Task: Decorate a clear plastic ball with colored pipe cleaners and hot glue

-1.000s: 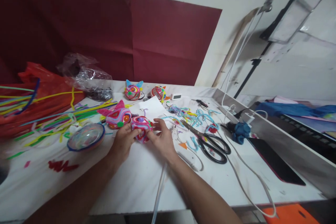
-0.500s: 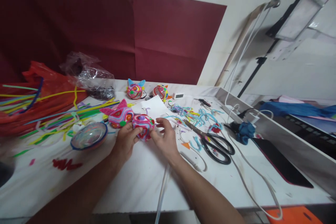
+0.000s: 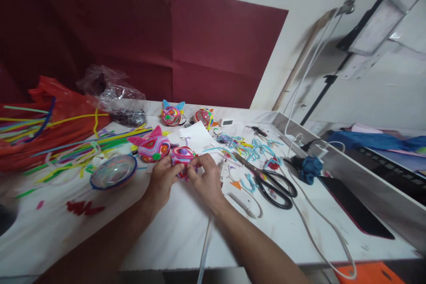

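Between my two hands is a small round pipe-cleaner ornament, wound in pink, red and lilac with a purple dot on top. My left hand is closed on its left side, thumb along the front. The fingers of my right hand pinch its front right side; whether a small piece is between them is hidden. Just behind to the left sits a similar pink ornament with pointed ears and a green nose. A clear bowl with a blue rim rests left of my hands.
Black-handled scissors and a white-corded hot glue gun lie on the right. Pipe-cleaner scraps are scattered behind them. Two finished-looking ornaments stand at the back. A red bag holds long pipe cleaners; a phone-like black slab lies far right.
My right hand's fingers have moved left and down onto the ornament's front, from its right edge. The ornament has shifted slightly right and turned a little. My left hand still holds it.
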{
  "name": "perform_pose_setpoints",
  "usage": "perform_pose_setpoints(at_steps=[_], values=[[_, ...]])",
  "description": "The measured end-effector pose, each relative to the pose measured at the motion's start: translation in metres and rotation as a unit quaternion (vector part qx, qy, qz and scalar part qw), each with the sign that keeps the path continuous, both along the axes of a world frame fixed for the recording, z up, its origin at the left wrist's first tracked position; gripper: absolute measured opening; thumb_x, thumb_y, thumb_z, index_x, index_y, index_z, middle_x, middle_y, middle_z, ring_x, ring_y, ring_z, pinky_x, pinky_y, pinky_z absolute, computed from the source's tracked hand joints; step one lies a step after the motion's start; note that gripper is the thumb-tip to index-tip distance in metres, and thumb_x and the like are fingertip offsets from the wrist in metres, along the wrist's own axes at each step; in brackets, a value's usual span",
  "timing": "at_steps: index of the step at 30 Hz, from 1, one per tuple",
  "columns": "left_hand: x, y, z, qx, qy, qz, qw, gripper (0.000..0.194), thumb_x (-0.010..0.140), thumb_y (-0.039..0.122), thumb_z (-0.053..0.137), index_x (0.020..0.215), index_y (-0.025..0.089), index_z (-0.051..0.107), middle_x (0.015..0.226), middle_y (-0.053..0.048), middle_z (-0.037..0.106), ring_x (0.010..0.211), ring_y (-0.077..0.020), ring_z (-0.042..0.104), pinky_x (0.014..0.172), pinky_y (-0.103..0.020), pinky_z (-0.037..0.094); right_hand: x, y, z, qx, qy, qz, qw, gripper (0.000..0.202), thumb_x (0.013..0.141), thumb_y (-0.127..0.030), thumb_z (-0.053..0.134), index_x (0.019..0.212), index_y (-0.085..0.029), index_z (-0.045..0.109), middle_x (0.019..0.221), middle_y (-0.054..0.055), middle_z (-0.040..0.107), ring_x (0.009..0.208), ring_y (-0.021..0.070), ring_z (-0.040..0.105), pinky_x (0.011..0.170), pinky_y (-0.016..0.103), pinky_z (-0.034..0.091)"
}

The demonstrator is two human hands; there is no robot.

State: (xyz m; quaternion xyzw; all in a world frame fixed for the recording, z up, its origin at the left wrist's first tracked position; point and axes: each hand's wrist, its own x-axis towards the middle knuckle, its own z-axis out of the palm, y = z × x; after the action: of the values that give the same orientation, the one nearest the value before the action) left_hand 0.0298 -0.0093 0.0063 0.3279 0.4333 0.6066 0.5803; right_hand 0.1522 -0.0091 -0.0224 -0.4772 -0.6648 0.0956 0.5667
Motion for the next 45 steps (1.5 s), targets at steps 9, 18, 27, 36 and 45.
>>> perform_pose_setpoints(at_steps=[9, 18, 27, 36, 45], values=[[-0.001, -0.001, -0.001, 0.003, 0.004, -0.006, 1.0, 0.038, 0.044, 0.016, 0.083, 0.078, 0.015, 0.065, 0.064, 0.002, 0.071, 0.055, -0.0131, 0.064, 0.054, -0.022, 0.051, 0.003, 0.0, 0.003, -0.03, 0.014, 0.027, 0.999, 0.01, 0.081, -0.022, 0.06, 0.073, -0.02, 0.066, 0.075, 0.003, 0.063, 0.075, 0.019, 0.059, 0.072, 0.032, 0.046], [-0.005, 0.006, -0.006, 0.012, 0.027, 0.033, 0.999, 0.039, 0.044, 0.017, 0.085, 0.08, 0.015, 0.068, 0.067, -0.001, 0.073, 0.057, -0.0153, 0.065, 0.055, -0.024, 0.049, 0.001, -0.006, 0.004, -0.033, 0.01, 0.039, 0.999, 0.008, 0.079, -0.02, 0.062, 0.072, -0.021, 0.066, 0.073, 0.001, 0.063, 0.074, 0.0188, 0.059, 0.074, 0.033, 0.046], [-0.002, 0.003, -0.004, 0.032, 0.007, 0.033, 0.999, 0.039, 0.044, 0.018, 0.086, 0.079, 0.016, 0.07, 0.067, -0.001, 0.073, 0.061, -0.0177, 0.068, 0.055, -0.024, 0.049, -0.004, -0.008, -0.001, -0.021, -0.019, 0.011, 1.0, 0.008, 0.084, -0.022, 0.065, 0.076, -0.02, 0.067, 0.076, 0.003, 0.066, 0.077, 0.0205, 0.06, 0.077, 0.036, 0.045], [-0.002, 0.004, -0.007, 0.035, 0.017, 0.042, 0.998, 0.042, 0.044, 0.016, 0.087, 0.082, 0.014, 0.069, 0.068, -0.001, 0.073, 0.062, -0.0171, 0.067, 0.058, -0.024, 0.049, -0.004, -0.007, -0.004, 0.0, -0.029, 0.007, 1.0, 0.01, 0.086, -0.02, 0.064, 0.077, -0.021, 0.067, 0.078, 0.004, 0.069, 0.078, 0.0211, 0.061, 0.078, 0.036, 0.045], [-0.002, 0.004, -0.008, 0.038, 0.011, 0.046, 0.998, 0.038, 0.048, 0.018, 0.086, 0.083, 0.016, 0.069, 0.072, -0.003, 0.074, 0.068, -0.0191, 0.07, 0.06, -0.025, 0.052, -0.004, -0.009, 0.001, 0.001, -0.005, 0.013, 1.0, 0.015, 0.089, -0.026, 0.059, 0.077, -0.022, 0.067, 0.076, 0.003, 0.068, 0.078, 0.0207, 0.061, 0.078, 0.036, 0.046]])
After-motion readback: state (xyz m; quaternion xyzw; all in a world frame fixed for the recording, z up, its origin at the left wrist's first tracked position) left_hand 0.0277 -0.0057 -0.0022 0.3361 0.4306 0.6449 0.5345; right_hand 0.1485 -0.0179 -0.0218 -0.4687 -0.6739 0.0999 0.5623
